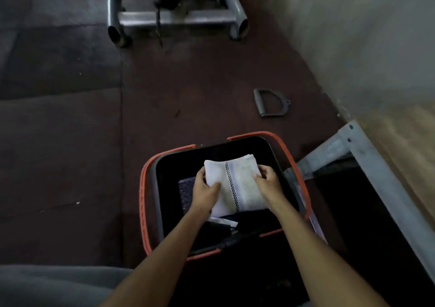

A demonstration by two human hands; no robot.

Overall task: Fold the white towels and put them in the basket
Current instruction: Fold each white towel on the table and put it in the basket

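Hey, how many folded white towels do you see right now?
1. The folded white towel with a black checkered stripe is held by the left hand and right hand over the black basket with an orange rim. Others may lie hidden beneath it.

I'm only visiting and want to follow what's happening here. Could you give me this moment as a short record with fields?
towel: folded white towel with a black checked stripe, held inside the basket's outline
left hand: left hand grips the towel's left edge, thumb on top
right hand: right hand grips the towel's right edge
basket: basket is black with orange handles and stands on the floor
nearby floor: D-shaped handle; grey metal frame further off
stage: folded, not yet let go
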